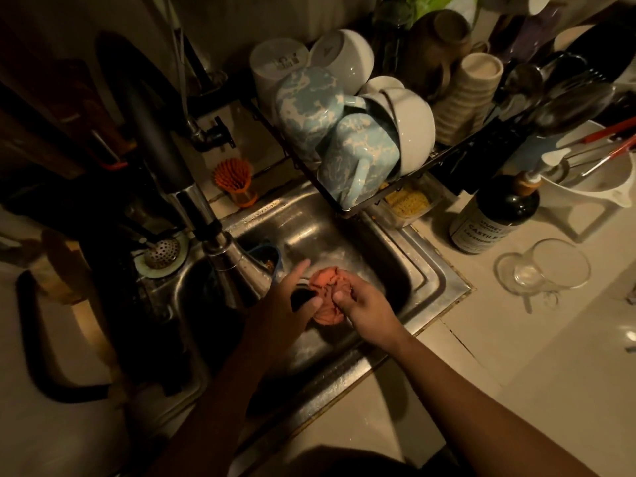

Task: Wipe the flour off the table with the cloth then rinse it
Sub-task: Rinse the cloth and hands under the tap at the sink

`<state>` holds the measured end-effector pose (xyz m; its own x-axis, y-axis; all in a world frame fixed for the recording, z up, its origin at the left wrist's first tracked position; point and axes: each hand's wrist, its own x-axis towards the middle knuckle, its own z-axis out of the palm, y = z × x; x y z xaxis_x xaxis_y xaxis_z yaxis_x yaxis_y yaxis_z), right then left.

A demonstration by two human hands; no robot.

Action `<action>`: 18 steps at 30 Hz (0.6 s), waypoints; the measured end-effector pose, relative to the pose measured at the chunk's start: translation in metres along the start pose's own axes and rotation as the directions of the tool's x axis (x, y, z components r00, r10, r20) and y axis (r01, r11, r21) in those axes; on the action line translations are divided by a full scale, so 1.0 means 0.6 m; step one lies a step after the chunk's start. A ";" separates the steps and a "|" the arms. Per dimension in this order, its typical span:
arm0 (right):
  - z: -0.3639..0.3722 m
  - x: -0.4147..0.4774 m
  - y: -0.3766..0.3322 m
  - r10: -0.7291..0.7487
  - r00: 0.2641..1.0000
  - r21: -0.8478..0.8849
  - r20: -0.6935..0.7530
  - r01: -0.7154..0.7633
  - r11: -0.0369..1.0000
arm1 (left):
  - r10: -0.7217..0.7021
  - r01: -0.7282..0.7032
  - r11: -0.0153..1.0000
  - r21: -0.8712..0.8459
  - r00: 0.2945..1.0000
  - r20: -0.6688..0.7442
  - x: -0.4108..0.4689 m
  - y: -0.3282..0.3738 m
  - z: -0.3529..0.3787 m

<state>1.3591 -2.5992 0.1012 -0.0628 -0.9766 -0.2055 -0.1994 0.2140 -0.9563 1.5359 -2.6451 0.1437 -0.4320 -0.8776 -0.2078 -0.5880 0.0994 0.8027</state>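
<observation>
A crumpled orange-pink cloth (327, 290) is bunched up over the steel sink (389, 270), just right of the faucet head (237, 266). My right hand (364, 301) grips the cloth from the right, thumb pressed into it. From the left, my left hand (289, 297) touches the cloth, its index finger stretched out; whether it grips the cloth is unclear. Whether water is running cannot be told in the dim light.
A dish rack (347, 208) with mugs and bowls overhangs the sink's back right. A dark soap bottle (492, 215) and a glass mug (547, 270) stand on the counter (516, 356) to the right. An orange brush (234, 180) sits behind the sink; dark pans lie at left.
</observation>
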 end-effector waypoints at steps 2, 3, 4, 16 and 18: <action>-0.006 0.004 -0.011 -0.012 0.999 -0.026 0.050 0.013 1.000 | 0.053 -0.054 0.999 0.009 0.998 0.021 0.001 0.010 -0.008; -0.007 0.007 -0.015 -0.003 0.996 -0.032 0.086 0.006 0.999 | 0.090 -0.089 0.995 -0.046 0.995 0.030 0.004 0.017 -0.009; -0.008 0.009 -0.020 0.007 0.992 -0.021 0.126 -0.004 1.000 | 0.102 -0.101 0.990 -0.095 0.995 0.015 0.004 0.025 -0.006; 0.007 0.022 -0.036 0.225 0.959 0.359 0.172 -0.274 0.892 | -0.179 0.083 0.920 -0.382 0.958 -0.223 0.004 0.055 0.025; 0.016 0.023 -0.041 0.230 0.970 0.314 0.079 -0.243 0.918 | -0.259 0.152 0.882 -0.445 0.947 -0.192 0.009 0.053 0.030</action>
<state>1.3725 -2.6182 0.1200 -0.0293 -0.8997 -0.4355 0.1390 0.4278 -0.8931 1.5026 -2.6384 0.1581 -0.1251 -0.9464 -0.2977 -0.2800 -0.2542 0.9258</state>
